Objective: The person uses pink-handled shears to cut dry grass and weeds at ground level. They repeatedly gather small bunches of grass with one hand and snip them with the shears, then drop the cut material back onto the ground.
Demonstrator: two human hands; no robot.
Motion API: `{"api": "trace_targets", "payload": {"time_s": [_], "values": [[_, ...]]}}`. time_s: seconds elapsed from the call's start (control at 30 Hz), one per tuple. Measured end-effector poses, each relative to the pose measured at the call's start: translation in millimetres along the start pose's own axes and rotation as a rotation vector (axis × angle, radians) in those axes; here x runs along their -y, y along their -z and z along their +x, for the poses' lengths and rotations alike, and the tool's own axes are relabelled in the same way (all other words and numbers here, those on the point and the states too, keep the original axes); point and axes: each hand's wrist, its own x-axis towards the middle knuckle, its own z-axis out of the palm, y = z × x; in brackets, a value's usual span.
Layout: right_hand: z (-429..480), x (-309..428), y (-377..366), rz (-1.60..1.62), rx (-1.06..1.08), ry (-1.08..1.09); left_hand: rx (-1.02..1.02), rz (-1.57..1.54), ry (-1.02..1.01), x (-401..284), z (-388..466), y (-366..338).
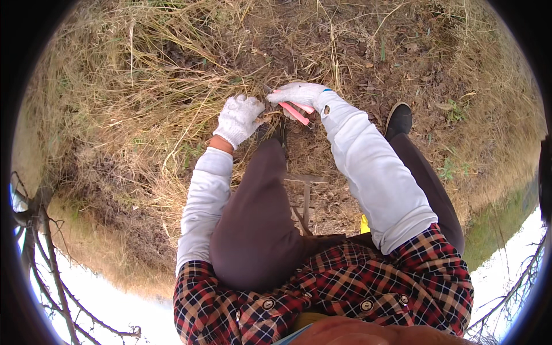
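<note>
My right hand [297, 92], in a white knit glove, is around a pair of hand shears with pink handles [295, 114]. The two handles stick out below the palm, slightly spread. Their blades reach toward the grass and are mostly hidden. My left hand [239, 116], gloved in white too, is curled just left of the shears, with dry stems [271, 114] at its thumb and fingers. Long dry grass [189, 92] leans in from the left toward both hands. What lies inside the left fist is largely covered by the glove.
My bent knee [265, 181] rises below the hands. A dark shoe [399, 120] rests on the ground at right. Wooden bars [306, 194] and something yellow [365, 224] show between my legs. Bare branches [51, 254] stand at lower left.
</note>
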Motion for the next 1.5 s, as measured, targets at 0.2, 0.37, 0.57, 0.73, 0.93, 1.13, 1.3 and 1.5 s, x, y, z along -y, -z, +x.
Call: {"api": "trace_targets", "payload": {"time_s": [0.2,0.37,0.57,0.73,0.93,1.13,1.3,1.5], "values": [[-5,0,4,-0.042,0.030,0.018,0.014,-0.040,0.005,-1,0,4],[9,1,-16,-0.110,-0.162,0.108,0.120,-0.002,0.021,-5,2,5],[-2,-15,-9,-0.158,-0.180,0.106,0.076,-0.008,0.032,-1,-2,-2],[-22,-22,-2,-0.091,-0.143,0.069,0.076,-0.006,0.034,1,-2,-5],[-6,-25,0,-0.073,0.004,0.013,0.030,-0.008,0.031,-1,-3,-4],[15,-23,-9,-0.152,-0.146,0.083,0.026,-0.001,0.039,-4,-3,-5],[-5,-26,-9,-0.184,-0.180,0.130,0.034,-0.053,0.059,-6,-18,-12],[-33,-54,-17,0.149,-0.164,0.070,-0.115,-0.033,0.177,-17,-31,-8]]}}
